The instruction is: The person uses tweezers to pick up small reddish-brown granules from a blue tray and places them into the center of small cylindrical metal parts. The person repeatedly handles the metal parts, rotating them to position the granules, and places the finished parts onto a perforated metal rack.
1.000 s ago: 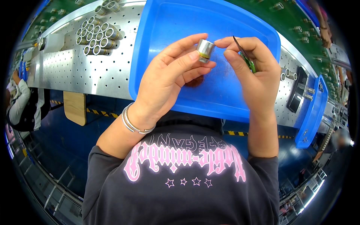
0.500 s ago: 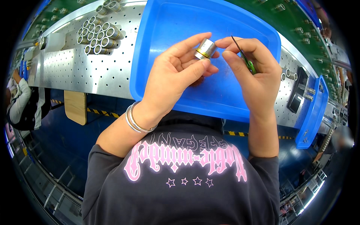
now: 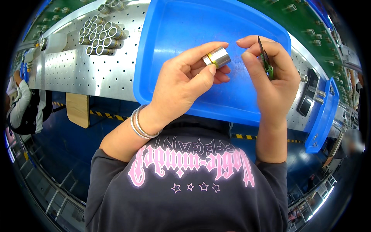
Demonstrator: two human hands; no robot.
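Observation:
My left hand (image 3: 178, 82) grips a short silver metal sleeve (image 3: 219, 57) with a yellow ring near one end, between thumb and fingers. The sleeve is tilted, its plain end toward the right. To the right, my right hand (image 3: 279, 87) is closed round small scissors (image 3: 266, 62) with green handles; their dark blades point upward past the fingers. My right thumb and index fingertip are apart from each other and from the sleeve. Both hands are above a large blue plastic tray (image 3: 174, 29).
Several similar metal sleeves (image 3: 101, 35) stand grouped on the perforated metal table (image 3: 116, 73) at left. At right lie a black flat device (image 3: 308, 94), a few sleeves and a narrow blue tray (image 3: 320, 123). A wooden stool (image 3: 77, 111) and another person (image 3: 27, 104) are at far left.
My right hand with the scissors has moved right, away from the sleeve. In my left hand the sleeve has turned toward the horizontal and shifted slightly right and down.

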